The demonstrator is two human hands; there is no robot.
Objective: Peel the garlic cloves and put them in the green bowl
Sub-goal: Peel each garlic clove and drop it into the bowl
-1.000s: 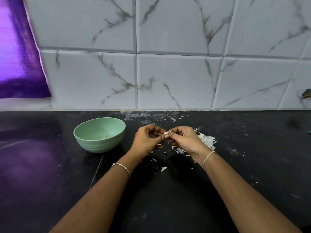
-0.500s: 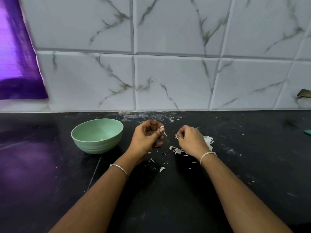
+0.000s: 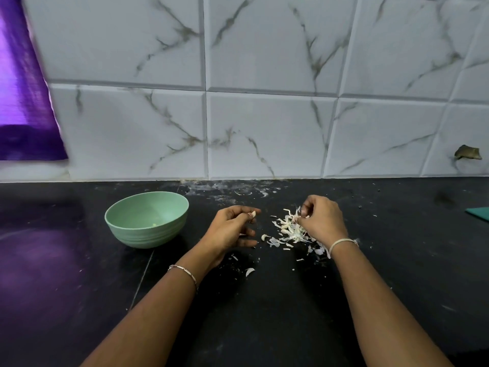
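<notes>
Left hand point(image 3: 232, 230): thumb and forefinger closed in a pinch on a pale garlic clove point(image 3: 253, 214), held at the fingertips just above the black counter point(image 3: 264, 319); remaining fingers loosely curled below. Clove too small to give its long axis or to show whether any skin remains.

Right hand point(image 3: 324, 221): fingers curled downward, tips buried in the heap of papery garlic skins point(image 3: 288, 231) lying between the two hands, nearer the right. Not possible to tell whether any skin is actually gripped.

Green bowl point(image 3: 148, 235): upright on the counter, outboard of the left hand and well apart from the right, with the left hand between. A small pale piece visible at the bottom, probably a peeled clove.

Governing relation: bowl directly to the left of the clove-bearing hand, mouth open upward, nothing in between. Judged next step, if the clove is bare: a short leftward carry by the left hand alone, then release over the rim.

Loose skin fragment point(image 3: 249, 271) on the near side of the left hand.
</notes>
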